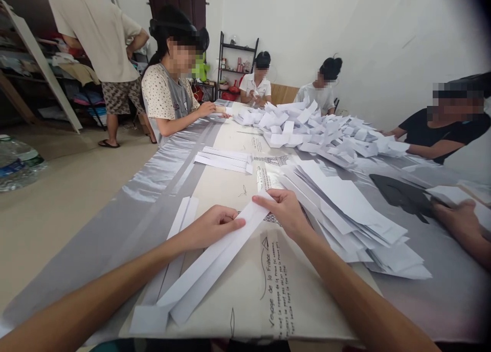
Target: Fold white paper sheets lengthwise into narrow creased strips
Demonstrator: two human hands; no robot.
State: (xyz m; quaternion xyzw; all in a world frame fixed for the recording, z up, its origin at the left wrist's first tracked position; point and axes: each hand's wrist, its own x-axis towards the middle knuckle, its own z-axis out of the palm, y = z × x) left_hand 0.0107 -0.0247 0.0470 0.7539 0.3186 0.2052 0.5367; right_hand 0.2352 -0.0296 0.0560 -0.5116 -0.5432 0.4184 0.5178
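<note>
Both my hands hold a long folded strip of white paper (pixel 215 262) that slants across the printed tablecloth (pixel 299 290). My left hand (pixel 215 225) grips it near the middle, thumb on top and fingers curled under. At the strip's far end, my right hand (pixel 286 211) pinches the paper between thumb and fingers. The near end spreads into two flaps by the table's front edge. Under my left forearm lies another folded white strip (pixel 183 216). To the right of my right hand is a fanned stack of white paper sheets (pixel 345 219).
Farther up the table are several folded strips (pixel 224 159) and a big heap of folded papers (pixel 307 127). A dark flat object (pixel 402 191) lies near a co-worker's hand (pixel 462 221) at right. Other people sit around the table; one person (pixel 95 40) stands behind, near shelves.
</note>
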